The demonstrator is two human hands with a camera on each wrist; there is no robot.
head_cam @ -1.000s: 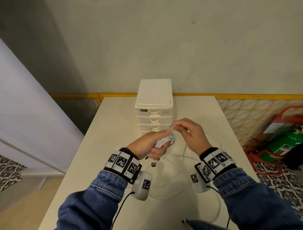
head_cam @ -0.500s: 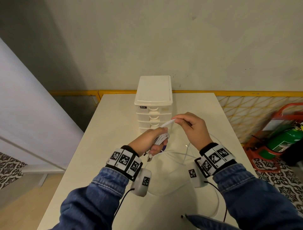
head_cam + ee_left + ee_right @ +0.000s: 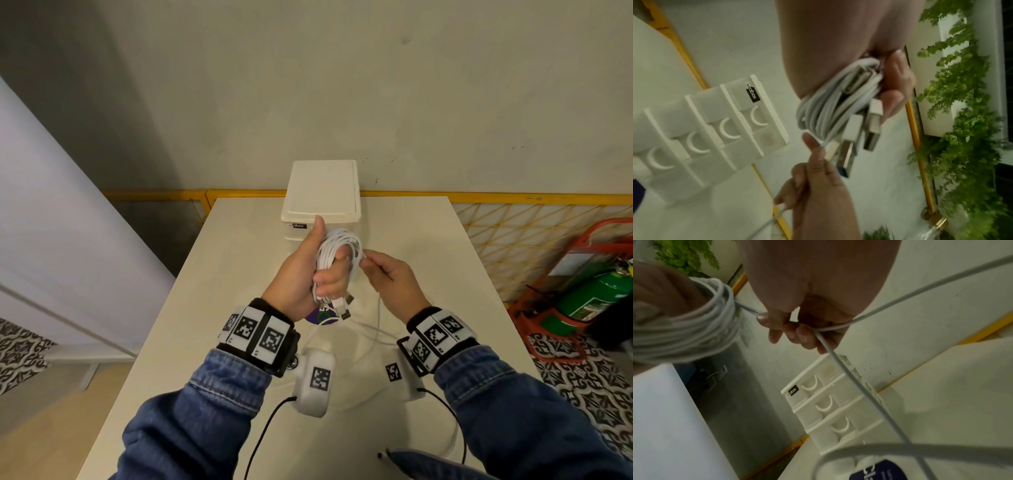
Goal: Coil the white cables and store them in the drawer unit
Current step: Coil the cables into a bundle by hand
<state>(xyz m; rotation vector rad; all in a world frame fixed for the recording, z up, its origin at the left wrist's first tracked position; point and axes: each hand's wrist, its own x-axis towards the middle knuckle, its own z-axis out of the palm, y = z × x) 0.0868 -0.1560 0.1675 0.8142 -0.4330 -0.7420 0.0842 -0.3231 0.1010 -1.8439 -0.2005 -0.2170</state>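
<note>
Most of the white cable is wound already: our left hand [image 3: 310,270] is curled round a thick coil [image 3: 337,255] near the middle of the head frame, thumb pointing up, with several USB plugs [image 3: 859,134] hanging from the bottom of the bundle. Our right hand [image 3: 387,274], just to the right of it, pinches the loose strand [image 3: 849,378] coming off the coil between thumb and fingertips, so both hands are clamped on cable and nearly touching each other.

We judge the winding to be past halfway but not finished. A length of slack still trails from our right hand down to the desk [image 3: 428,240] and loops across the lower centre of the frame, partly hidden behind our wrists, so we cannot tell how much is left or whether it is one cable or more.

Behind our hands, at the top centre of the desk, stands the drawer unit [image 3: 322,192]. In both wrist views its drawers look closed, each with a curved handle. Storage has not begun, as far as we can see.

What remains, in our judgement: wind in the trailing slack, secure the bundle, open a drawer, and lay the coil inside
</note>
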